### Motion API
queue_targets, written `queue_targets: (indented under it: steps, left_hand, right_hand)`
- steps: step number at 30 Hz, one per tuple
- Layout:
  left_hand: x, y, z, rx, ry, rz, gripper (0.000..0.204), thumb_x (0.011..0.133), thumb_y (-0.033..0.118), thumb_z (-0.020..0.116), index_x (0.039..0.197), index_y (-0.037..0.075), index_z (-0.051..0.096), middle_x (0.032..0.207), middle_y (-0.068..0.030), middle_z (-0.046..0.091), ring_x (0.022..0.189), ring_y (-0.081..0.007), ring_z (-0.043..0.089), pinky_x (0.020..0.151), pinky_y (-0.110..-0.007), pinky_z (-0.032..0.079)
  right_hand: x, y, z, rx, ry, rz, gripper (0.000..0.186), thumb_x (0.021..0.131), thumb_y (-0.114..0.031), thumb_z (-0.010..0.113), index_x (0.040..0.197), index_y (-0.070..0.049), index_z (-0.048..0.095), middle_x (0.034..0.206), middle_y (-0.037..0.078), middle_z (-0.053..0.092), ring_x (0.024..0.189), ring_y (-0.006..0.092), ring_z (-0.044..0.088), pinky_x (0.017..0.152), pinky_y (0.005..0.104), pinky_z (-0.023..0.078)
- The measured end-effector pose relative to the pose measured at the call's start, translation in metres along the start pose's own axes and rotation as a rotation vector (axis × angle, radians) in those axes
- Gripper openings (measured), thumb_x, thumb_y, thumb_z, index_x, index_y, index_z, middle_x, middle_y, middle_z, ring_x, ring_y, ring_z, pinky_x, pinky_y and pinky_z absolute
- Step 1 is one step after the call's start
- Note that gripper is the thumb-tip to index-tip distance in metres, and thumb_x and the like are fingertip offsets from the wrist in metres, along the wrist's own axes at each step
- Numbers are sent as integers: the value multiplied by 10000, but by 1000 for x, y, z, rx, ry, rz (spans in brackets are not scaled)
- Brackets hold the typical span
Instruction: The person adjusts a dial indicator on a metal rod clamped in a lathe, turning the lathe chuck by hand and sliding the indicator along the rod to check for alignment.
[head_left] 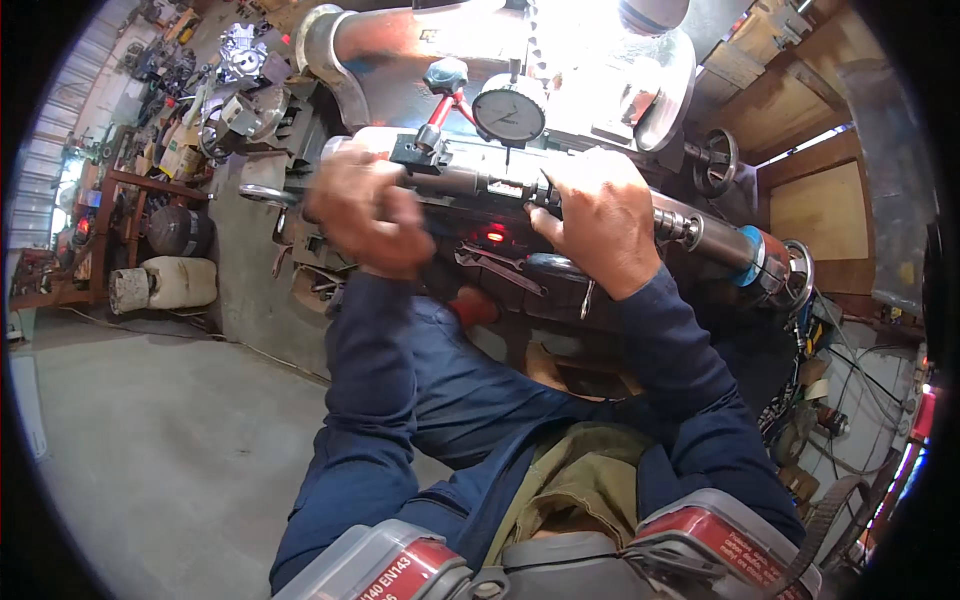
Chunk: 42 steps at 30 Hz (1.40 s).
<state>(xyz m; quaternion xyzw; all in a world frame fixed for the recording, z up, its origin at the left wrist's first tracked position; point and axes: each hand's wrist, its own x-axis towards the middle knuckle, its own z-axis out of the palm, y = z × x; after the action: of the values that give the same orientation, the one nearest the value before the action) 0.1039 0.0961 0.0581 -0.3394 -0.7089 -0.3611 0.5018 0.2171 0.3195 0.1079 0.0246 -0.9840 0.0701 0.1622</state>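
My right hand (605, 215) has its thumb and fingers closed round a dark metal part (543, 190) on a horizontal metal shaft (455, 181). What its palm covers is hidden. At the shaft's left end hovers my left hand (365, 210), smeared by motion, so its grip does not show. Between the hands, a round dial indicator (508, 110) stands with its stem pointing down at the shaft. A red jointed arm (438, 117) with a black knob (446, 76) rises beside it from a black block (420, 152) near my left hand.
Two wrenches (500, 267) lie below the shaft by a small red light (495, 237). To the right are a steel spindle (715, 248) with a blue ring (752, 255) and a handwheel (799, 275). A white canister (180, 282) lies on the floor at left, near cluttered metal parts (245, 55).
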Motion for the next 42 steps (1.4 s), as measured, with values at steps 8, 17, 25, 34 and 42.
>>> queue_targets:
  steps: [8, 17, 25, 34, 42]
  left_hand:
    - [-46, 28, 37, 143, -329, 35, 240, 783, 285, 691, 1021, 287, 665, 1467, -56, 449, 1430, -296, 216, 1090, -433, 135]
    - [-54, 23, 43, 194, -296, 62, 200, 813, 310, 697, 1009, 311, 656, 1481, -30, 446, 1455, -268, 181, 1094, -435, 129]
    - [-52, 24, 43, 230, -298, 66, 178, 796, 338, 715, 958, 316, 644, 1491, -17, 436, 1456, -267, 175, 1094, -477, 102]
    - [-47, 27, 47, 268, -288, 38, 84, 820, 337, 686, 846, 291, 622, 1491, 7, 436, 1434, -264, 189, 1072, -485, 121]
    - [-43, 38, 48, 300, -312, -42, 81, 813, 320, 670, 760, 276, 627, 1477, 31, 448, 1407, -269, 193, 1039, -490, 132]
  right_hand:
    - [4, 0, -2, 6, -21, -19, 353, 707, -339, 743, 949, -82, 721, 765, 125, 663, 736, 297, 646, 687, 402, 506]
    - [11, -1, -6, 7, -63, -54, 339, 726, -345, 736, 930, -75, 727, 750, 131, 657, 718, 307, 639, 679, 405, 501]
    - [12, -2, -7, 2, -79, -31, 346, 725, -354, 738, 941, -85, 729, 747, 129, 648, 727, 306, 635, 683, 406, 496]
    - [8, -3, -5, -28, -82, -24, 359, 719, -379, 745, 921, -83, 721, 767, 128, 647, 750, 302, 635, 695, 411, 495]
    - [4, -2, -2, -16, -76, -33, 349, 705, -361, 743, 919, -87, 718, 753, 130, 648, 746, 301, 641, 686, 407, 500]
